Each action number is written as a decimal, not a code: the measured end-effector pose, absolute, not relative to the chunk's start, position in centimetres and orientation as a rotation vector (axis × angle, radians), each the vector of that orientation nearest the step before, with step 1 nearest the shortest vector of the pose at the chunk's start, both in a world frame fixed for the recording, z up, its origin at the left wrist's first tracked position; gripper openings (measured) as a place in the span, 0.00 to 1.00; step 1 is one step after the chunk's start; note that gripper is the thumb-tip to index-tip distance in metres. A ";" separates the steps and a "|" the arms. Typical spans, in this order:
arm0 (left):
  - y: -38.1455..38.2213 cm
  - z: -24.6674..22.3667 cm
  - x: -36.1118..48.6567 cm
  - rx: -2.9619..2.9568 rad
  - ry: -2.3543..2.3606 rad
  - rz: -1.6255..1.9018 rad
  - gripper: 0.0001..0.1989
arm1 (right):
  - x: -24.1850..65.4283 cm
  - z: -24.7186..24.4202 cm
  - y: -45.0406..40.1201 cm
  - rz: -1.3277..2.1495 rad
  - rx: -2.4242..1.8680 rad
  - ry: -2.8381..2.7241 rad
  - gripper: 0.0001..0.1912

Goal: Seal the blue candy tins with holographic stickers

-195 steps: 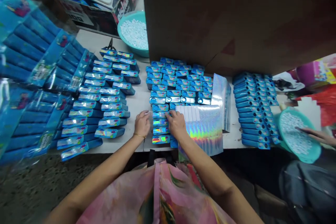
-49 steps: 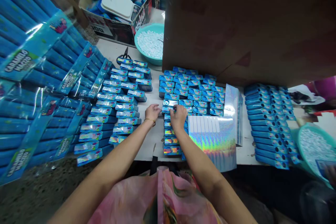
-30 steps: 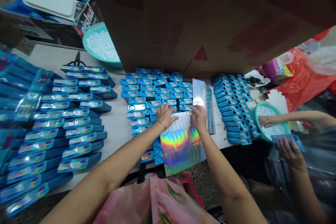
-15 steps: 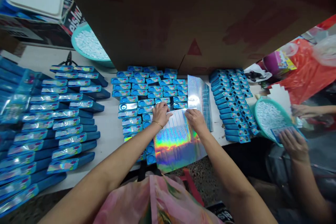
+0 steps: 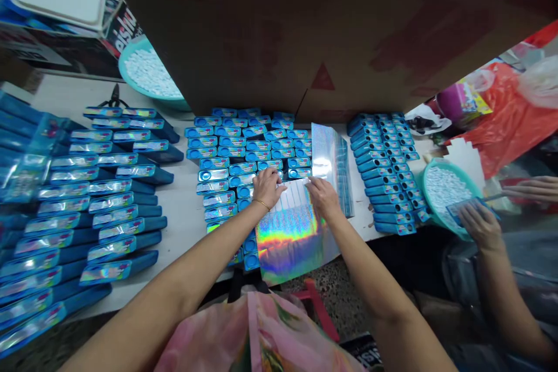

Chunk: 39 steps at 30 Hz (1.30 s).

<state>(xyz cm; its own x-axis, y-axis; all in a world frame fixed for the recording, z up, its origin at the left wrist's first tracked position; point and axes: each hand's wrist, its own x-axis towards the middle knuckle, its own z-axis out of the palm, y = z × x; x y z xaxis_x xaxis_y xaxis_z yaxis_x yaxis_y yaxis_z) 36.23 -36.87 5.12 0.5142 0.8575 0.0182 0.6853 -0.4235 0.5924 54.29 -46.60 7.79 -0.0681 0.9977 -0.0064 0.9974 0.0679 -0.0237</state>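
- Sheet, shiny and rainbow-streaked with pale strips near its top, lay at the near edge of the table, partly over the middle block of blue boxes; its lower end stuck out past the edge.
- The left hand, a thin bracelet at its wrist, rested at the sheet's upper left; whether its curled fingers pinched anything could not be told.
- The right hand touched the sheet's upper right, thumb and forefinger close together; whether they were clamped on a strip could not be told.
- Just beyond the right hand lay a silvery glitter stack.
- Farther right stood rows of blue boxes with dark round holes, then the turquoise right basin of small white pieces, where a co-worker's hand held a flat blue case.
- To the left were rows of shiny-topped blue boxes, with scissors and the left basin behind.
- A large brown carton loomed at the back.
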 end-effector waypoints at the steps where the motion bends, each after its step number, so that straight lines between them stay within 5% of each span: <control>1: -36.8 5.2 36.3 2.227 1.262 0.433 0.09 | 54.1 9.1 -47.0 0.016 -2.149 -2.274 0.11; 9: -37.1 6.6 34.8 1.841 1.093 0.636 0.08 | 51.1 18.4 -46.3 0.384 -2.182 -1.765 0.07; 16: -38.4 8.4 28.6 0.916 0.930 0.730 0.25 | 46.0 14.2 -42.0 1.102 -1.887 -1.147 0.07; 22: -37.7 7.8 22.6 0.782 1.095 0.815 0.22 | 39.9 11.4 -39.4 1.412 -1.682 -0.843 0.12; 30: -34.8 7.7 16.1 0.762 1.145 0.839 0.27 | 33.9 9.8 -35.8 1.544 -1.634 -0.755 0.11; 39: -31.5 6.3 14.3 0.812 1.317 0.830 0.17 | 31.3 7.7 -33.5 1.414 -1.728 -0.846 0.13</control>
<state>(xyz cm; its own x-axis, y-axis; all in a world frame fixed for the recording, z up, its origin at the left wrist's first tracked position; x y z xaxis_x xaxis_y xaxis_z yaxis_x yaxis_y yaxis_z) 14.25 -31.47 6.31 0.0690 0.8755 -0.4783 -0.0536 0.4820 0.8746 31.31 -33.46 7.72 0.1767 0.8489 -0.4981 0.0379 -0.5116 -0.8584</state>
